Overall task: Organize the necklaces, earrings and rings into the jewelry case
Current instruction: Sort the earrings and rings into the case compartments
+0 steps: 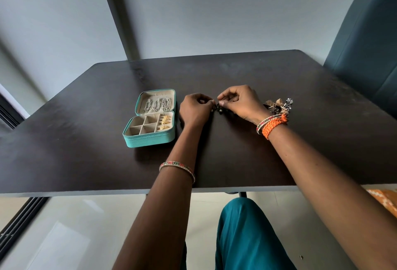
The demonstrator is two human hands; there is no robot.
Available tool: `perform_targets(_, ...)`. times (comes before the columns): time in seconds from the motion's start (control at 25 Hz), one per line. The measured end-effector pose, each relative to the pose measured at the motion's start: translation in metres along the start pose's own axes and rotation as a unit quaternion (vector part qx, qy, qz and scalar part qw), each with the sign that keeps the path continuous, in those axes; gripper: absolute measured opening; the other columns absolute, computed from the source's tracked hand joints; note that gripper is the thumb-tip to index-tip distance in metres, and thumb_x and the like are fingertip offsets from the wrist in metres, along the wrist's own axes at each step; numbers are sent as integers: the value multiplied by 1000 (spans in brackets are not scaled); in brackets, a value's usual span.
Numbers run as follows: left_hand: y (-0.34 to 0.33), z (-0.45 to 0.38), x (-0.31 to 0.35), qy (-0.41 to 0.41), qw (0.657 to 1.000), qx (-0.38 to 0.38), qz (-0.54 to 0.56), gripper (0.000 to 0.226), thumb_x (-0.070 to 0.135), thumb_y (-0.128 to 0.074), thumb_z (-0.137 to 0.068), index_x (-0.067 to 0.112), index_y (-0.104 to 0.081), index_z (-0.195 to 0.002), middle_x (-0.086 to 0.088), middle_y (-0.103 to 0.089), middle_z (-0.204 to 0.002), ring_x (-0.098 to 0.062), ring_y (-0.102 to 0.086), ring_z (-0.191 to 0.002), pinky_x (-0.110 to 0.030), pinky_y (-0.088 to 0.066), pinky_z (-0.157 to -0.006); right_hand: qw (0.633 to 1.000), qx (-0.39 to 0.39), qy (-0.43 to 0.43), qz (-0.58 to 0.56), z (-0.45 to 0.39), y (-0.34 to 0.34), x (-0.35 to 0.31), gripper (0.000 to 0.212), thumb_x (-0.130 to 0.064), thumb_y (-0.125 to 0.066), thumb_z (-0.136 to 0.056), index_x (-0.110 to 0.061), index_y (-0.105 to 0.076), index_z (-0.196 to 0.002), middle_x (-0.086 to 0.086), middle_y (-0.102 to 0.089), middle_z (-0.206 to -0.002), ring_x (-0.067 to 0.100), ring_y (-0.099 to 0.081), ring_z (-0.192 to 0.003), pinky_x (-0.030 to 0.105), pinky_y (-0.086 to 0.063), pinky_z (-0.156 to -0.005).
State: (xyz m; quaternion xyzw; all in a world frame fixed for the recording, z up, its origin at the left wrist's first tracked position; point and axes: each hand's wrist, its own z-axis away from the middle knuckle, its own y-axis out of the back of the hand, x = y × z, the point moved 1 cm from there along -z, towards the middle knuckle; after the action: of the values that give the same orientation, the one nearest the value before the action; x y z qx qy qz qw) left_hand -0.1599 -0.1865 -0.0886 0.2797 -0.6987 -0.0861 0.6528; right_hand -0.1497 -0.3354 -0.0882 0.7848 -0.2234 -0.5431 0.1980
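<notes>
In the head view, the left hand and right hand together pinch a small dark earring, probably fastening it, with the open jewelry case at nine o'clock and the loose jewelry pile at three.

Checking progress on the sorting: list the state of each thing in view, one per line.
jewelry case: open, lid back
necklaces: hung in the lid
gold rings: in the right-hand slots
small dark jewelry piece: pinched between both hands
left hand: pinching the piece
right hand: pinching the piece
loose jewelry pile: on the table, unsorted
</notes>
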Motion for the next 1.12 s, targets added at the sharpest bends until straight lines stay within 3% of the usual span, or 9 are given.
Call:
perform_targets(0.2, 1, 1, 1, 3, 1000, 24, 13, 14, 30, -69, -80, 19, -74, -85, -1, -73, -83, -21, -69, -78, -30, -55, -74, 1000, 11, 10, 5, 4, 0, -4, 9, -15, -76, -78, -16, -72, -86, -10, -64, -69, -3, -58, -61, 10, -46, -61)
perform_targets(0.4, -1, 2, 0, 5, 996, 53, 70, 22, 29, -57, -88, 14, -73, -89, -8, -72, -79, -28, -69, -77, -39, -57, -75, 998, 52, -5, -39, 6, 2, -5, 4, -11, -68, -85, -12, -71, -86, 0, -65, -72, 10, -61, -61, 15, -45, -43)
perform_targets(0.56, 7, 12, 8, -12, 990, 91, 110, 22, 21, -53, -89, 12, -73, -88, -7, -73, -86, -16, -63, -76, -24, -49, -74, 996, 72, 8, -56, 9, 5, -9, 6, -9, -66, -86, -10, -71, -86, -2, -64, -72, 0, -59, -53, 15, -45, -43)
perform_targets(0.68, 10, 18, 13, -20, 982, 108, 156, 22, 18, -53, -85, 10, -73, -82, -7, -72, -78, -13, -59, -66, -26, -51, -69, 993, 106, 37, -46, 11, 9, -13, 6, -10, -66, -85, -12, -72, -85, -8, -64, -72, 1, -60, -61, 20, -49, -52)
perform_targets(0.76, 12, 21, 16, -26, 976, 113, 183, 24, 27, -51, -77, 15, -72, -74, 1, -68, -66, -15, -59, -61, -38, -57, -69, 989, 130, 54, -43, 12, 14, -18, 7, -12, -66, -84, -14, -73, -84, -8, -66, -75, 7, -63, -69, 28, -55, -62)
perform_targets(0.88, 11, 32, 26, -45, 965, 126, 225, 24, 33, -48, -72, 23, -67, -62, 5, -66, -61, -15, -58, -59, -41, -56, -66, 981, 166, 75, -63, 20, 28, -33, 7, -14, -66, -84, -18, -72, -83, -5, -68, -77, 2, -60, -58, 26, -52, -57)
perform_targets(1.0, 4, 52, 46, -84, 949, 51, 300, 23, 22, -48, -79, 18, -64, -64, 3, -62, -58, -15, -47, -48, -22, -40, -45, 973, 194, 92, -80, 41, 58, -47, 7, -12, -64, -86, -13, -71, -87, 0, -68, -79, -1, -57, -48, 15, -45, -49)
perform_targets(1.12, -6, 71, 62, -117, 949, -65, 285, 26, 9, -45, -90, 10, -62, -70, -3, -58, -59, -10, -43, -43, -14, -31, -37, 973, 197, 89, -79, 64, 92, -45, 8, -11, -64, -87, -13, -71, -91, 1, -69, -82, -2, -57, -50, 10, -42, -48)
